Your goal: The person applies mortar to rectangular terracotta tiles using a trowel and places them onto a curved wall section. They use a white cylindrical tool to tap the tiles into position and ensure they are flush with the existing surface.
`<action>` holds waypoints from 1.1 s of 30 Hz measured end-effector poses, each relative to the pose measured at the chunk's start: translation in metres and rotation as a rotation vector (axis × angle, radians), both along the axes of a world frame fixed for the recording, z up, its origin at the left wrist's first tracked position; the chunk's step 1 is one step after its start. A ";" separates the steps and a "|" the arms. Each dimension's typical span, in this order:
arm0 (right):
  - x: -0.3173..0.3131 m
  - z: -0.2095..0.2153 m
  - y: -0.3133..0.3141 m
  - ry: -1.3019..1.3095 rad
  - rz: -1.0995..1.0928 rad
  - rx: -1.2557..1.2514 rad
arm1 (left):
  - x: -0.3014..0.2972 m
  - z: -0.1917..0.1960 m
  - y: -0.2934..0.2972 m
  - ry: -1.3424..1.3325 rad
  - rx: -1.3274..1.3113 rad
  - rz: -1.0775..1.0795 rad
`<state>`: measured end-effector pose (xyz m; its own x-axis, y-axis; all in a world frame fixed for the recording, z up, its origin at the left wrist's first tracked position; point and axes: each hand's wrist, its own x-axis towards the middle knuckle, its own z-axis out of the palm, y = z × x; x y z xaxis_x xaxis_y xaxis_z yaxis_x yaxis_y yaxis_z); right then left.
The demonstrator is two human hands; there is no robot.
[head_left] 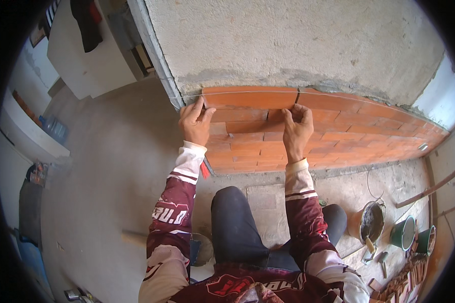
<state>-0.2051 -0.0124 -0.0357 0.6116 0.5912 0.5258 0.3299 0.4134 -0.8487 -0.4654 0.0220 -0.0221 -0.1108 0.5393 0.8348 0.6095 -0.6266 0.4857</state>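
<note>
An orange brick tile lies in the top course of the brick-faced wall, just under the grey plaster. At its left end is my left hand, fingertips and thumb closed on the end and lower edge. My right hand has thumb and fingers bent at the tile's lower right corner, by a dark joint between it and its neighbour. A thin white string runs level across the tile's face. The backs of my hands partly hide where the fingers touch.
A bucket of grey mortar, a green bucket, trowels and stacked brick tiles stand at lower right. Another bucket sits by my left leg. A water jug is far left. The wall ends at a vertical edge.
</note>
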 end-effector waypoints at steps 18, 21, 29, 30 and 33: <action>0.010 -0.010 -0.001 0.031 0.016 0.015 | 0.000 -0.009 0.008 0.049 0.035 0.008; 0.007 -0.009 -0.006 0.090 0.057 0.023 | -0.001 -0.005 0.004 0.060 0.002 0.023; 0.031 -0.031 -0.020 -0.001 -0.031 -0.010 | 0.005 -0.001 0.003 0.038 -0.008 -0.007; 0.036 -0.037 -0.024 0.028 -0.006 -0.021 | 0.007 -0.002 0.004 0.028 -0.013 -0.017; 0.052 -0.060 -0.045 0.044 0.058 -0.113 | 0.007 -0.004 0.002 0.075 -0.002 -0.011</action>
